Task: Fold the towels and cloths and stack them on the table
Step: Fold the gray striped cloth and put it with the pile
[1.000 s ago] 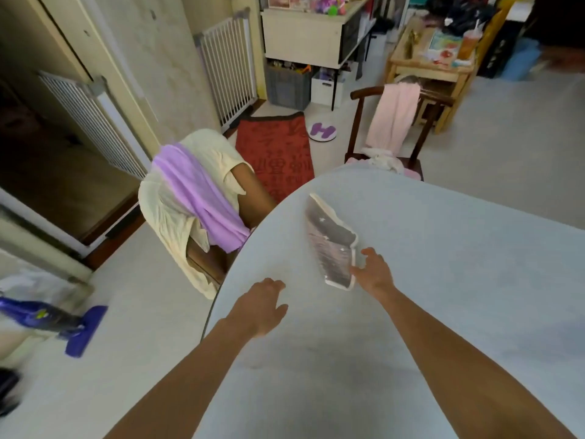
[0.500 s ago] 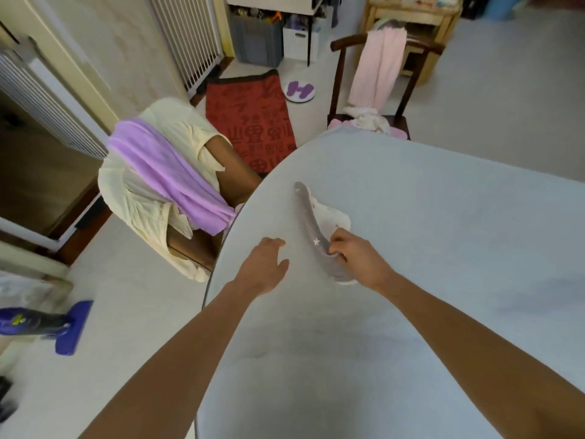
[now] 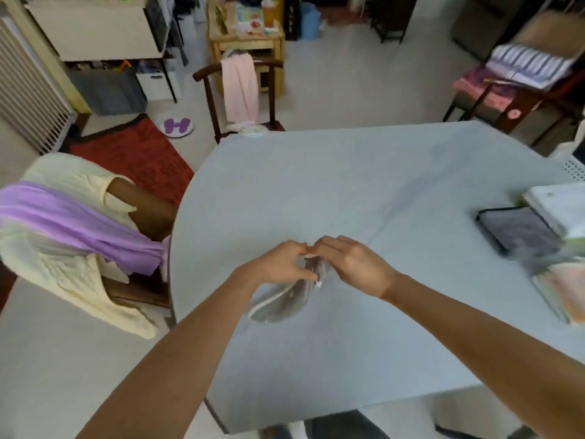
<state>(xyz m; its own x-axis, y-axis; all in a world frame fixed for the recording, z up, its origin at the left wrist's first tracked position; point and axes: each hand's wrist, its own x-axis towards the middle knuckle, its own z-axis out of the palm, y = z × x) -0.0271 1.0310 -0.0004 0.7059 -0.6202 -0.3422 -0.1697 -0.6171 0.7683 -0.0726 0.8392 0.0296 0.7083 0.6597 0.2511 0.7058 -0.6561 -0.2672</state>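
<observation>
A small grey cloth (image 3: pixel 283 299) with a white edge hangs blurred over the pale blue table (image 3: pixel 364 191). My left hand (image 3: pixel 278 264) and my right hand (image 3: pixel 351 264) meet at its top, and both pinch the cloth's upper edge. A stack of folded cloths (image 3: pixel 525 239) lies at the table's right edge, with a dark grey one on the left and pink and cream ones nearer me. A purple towel (image 3: pixel 72 226) and a pale yellow cloth (image 3: pixel 76 280) drape over the chair on the left. A pink towel (image 3: pixel 239 87) hangs on the far chair.
A wooden chair (image 3: pixel 209 90) stands at the table's far side, with a red rug (image 3: pixel 139 160) on the floor to its left. Another chair with folded fabrics (image 3: pixel 519 71) stands at the back right. A low table with a drink (image 3: pixel 250 30) is farther back.
The view has swung right and the stack at the right edge came into sight. My right hand carried the grey cloth toward me, and my left hand has taken hold of it too.
</observation>
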